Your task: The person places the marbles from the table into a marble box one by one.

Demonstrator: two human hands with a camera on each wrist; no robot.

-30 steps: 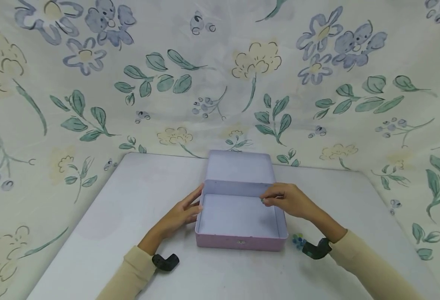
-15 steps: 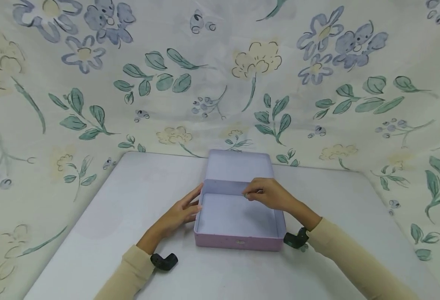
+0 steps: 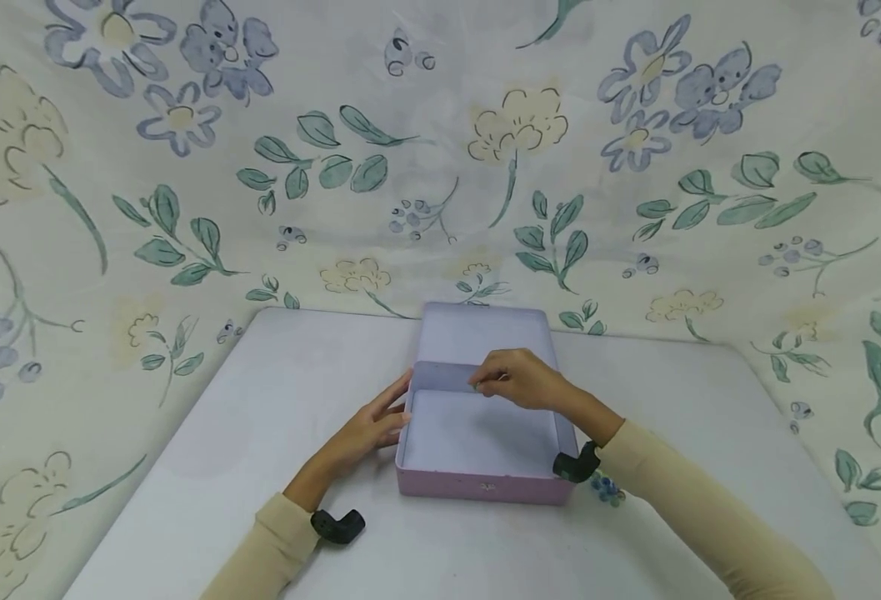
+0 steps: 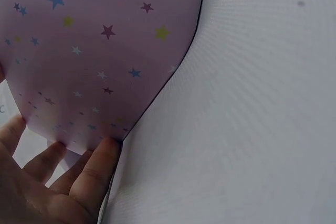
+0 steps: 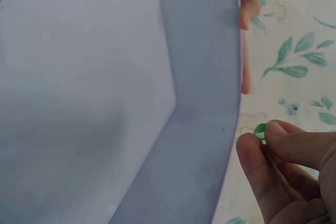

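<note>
An open tin box (image 3: pixel 485 492), pink outside with small stars and pale lilac inside, sits on the white table with its lid (image 3: pixel 481 329) tipped back. My left hand (image 3: pixel 365 429) rests against the box's left side, fingers extended; in the left wrist view its fingertips (image 4: pixel 107 148) touch the starred wall. Over the back part of the box, my right hand (image 3: pixel 518 379) pinches a small green glass bead (image 5: pixel 261 132) between thumb and finger. The bead's exact shape is partly hidden by the fingertips. The box floor (image 5: pixel 79 77) shows bare.
Several blue and green glass pieces (image 3: pixel 607 490) lie in a cluster on the table (image 3: pixel 320 350) by the box's front right corner, partly behind the right wrist's black camera (image 3: pixel 577 463). A floral cloth (image 3: pixel 440 167) hangs behind the table.
My right hand has moved left across the box, from its right rim to over the back middle, still pinching the green bead. The left hand stays at the box's side.
</note>
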